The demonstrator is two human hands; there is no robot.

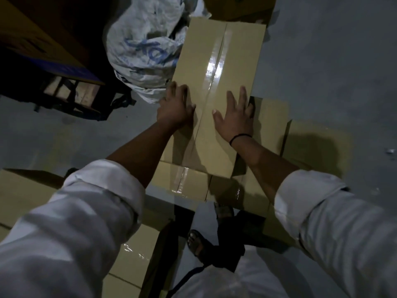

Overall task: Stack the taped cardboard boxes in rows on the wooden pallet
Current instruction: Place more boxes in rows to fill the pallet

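Note:
A long taped cardboard box point(217, 67) lies on top of other taped boxes point(187, 179) in the middle of the head view, with shiny clear tape along its centre seam. My left hand point(175, 107) rests on the box's left edge, fingers bent over the side. My right hand point(235, 115) presses flat on the top right of the seam, fingers spread. A wooden pallet point(71, 95) shows at the left under dark stacked cartons.
A white woven sack point(146, 46) with blue print leans against the box's far left side. More tan boxes lie at the lower left point(23, 190) and at the right point(315, 145). Grey floor surrounds them. My sandalled feet point(196, 241) stand between boxes.

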